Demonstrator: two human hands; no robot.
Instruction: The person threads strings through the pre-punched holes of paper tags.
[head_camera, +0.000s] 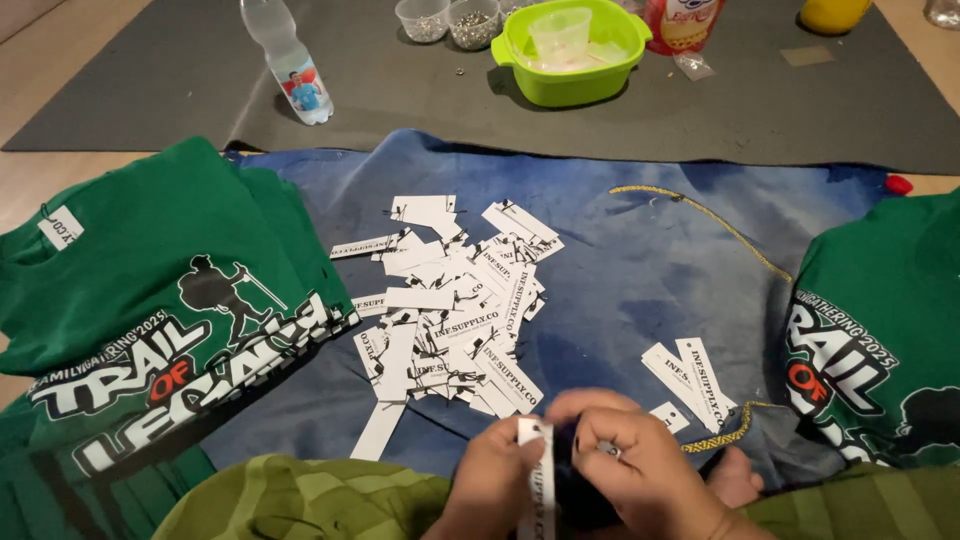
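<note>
Held low between the left hand (492, 478) and right hand (640, 465), both pinched shut on it, one white tag (536, 480) is best kept taut and turned steadily, clear of the tag pile (455, 310) beyond.

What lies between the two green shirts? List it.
In the head view, between the left green shirt and right green shirt: blue cloth bearing white tags and yellow cord.
</note>
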